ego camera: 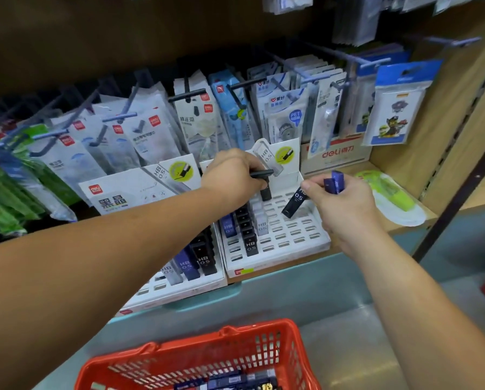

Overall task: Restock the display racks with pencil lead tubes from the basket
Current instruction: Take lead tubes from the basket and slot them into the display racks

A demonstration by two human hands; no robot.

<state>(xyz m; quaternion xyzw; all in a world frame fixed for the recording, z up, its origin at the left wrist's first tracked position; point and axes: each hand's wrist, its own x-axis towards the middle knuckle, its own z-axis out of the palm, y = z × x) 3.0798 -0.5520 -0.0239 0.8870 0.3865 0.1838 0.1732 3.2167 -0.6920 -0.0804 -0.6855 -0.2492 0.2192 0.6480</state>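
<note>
Racks, white, slotted: left rack (179, 285) and right rack (277, 243) side by side on shelf, part-filled with upright tubes. Left hand (232, 173): fingers curled round black tubes (265, 190) over right rack. Right hand (345, 204): pinches tilted navy tube (293, 205), lower end at a slot. Red basket (196, 358) below, holding more tubes.

"HB 0.5" on lead tubes (250, 247)
</note>
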